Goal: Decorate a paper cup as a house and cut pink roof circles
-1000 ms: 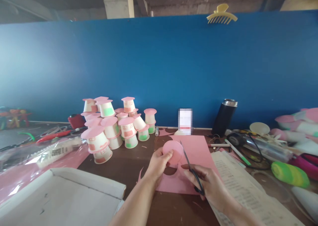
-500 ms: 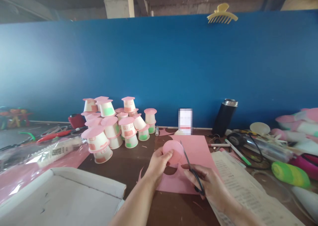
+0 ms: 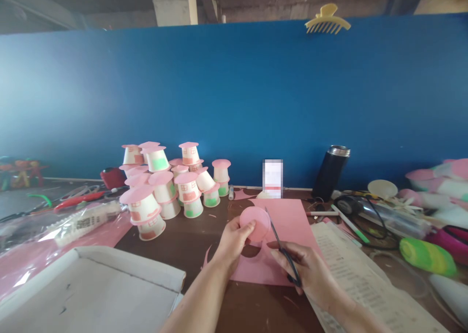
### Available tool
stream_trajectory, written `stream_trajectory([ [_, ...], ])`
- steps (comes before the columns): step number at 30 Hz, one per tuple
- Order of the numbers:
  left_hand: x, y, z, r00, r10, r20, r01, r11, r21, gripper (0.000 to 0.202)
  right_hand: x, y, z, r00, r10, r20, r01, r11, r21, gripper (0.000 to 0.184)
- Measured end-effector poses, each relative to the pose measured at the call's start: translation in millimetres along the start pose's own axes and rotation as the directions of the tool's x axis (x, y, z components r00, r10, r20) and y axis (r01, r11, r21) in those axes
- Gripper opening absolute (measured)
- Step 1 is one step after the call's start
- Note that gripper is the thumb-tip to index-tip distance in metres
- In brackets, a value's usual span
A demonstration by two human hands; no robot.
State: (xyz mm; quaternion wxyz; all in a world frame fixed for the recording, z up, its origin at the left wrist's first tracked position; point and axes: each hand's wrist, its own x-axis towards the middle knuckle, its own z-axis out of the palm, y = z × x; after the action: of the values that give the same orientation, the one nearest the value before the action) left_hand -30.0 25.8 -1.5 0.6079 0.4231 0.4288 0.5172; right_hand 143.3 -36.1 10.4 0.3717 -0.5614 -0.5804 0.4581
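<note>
Between the thumb and fingers of my left hand (image 3: 234,243) is a round pink paper disc (image 3: 258,223). My right hand (image 3: 305,264) grips a pair of dark-handled scissors (image 3: 283,247), whose blades point up and away along the disc's right edge. Whether the blades are parted is hard to make out. Beneath both hands lies a pink paper sheet (image 3: 290,216) with curved cut-outs along its left side. Part of the scissors' handle is hidden by my right fingers.
Stacked paper cups with pink paper roofs (image 3: 188,186) stand at the left. A white box lid (image 3: 120,294) fills the front left. Printed paper (image 3: 351,269), a black flask (image 3: 331,172), a marker (image 3: 351,225) and a green-yellow roll (image 3: 426,257) lie rightward. A phone (image 3: 273,177) leans behind.
</note>
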Motion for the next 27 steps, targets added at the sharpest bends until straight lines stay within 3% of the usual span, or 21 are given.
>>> stream_trajectory([
  [27,3.9,-3.6,-1.9,1.0,0.014,-0.027,-0.015,0.998,-0.053,0.042,-1.8,2.2,-0.8,1.0,-0.003,0.015,0.003,1.0,-0.022,0.06],
])
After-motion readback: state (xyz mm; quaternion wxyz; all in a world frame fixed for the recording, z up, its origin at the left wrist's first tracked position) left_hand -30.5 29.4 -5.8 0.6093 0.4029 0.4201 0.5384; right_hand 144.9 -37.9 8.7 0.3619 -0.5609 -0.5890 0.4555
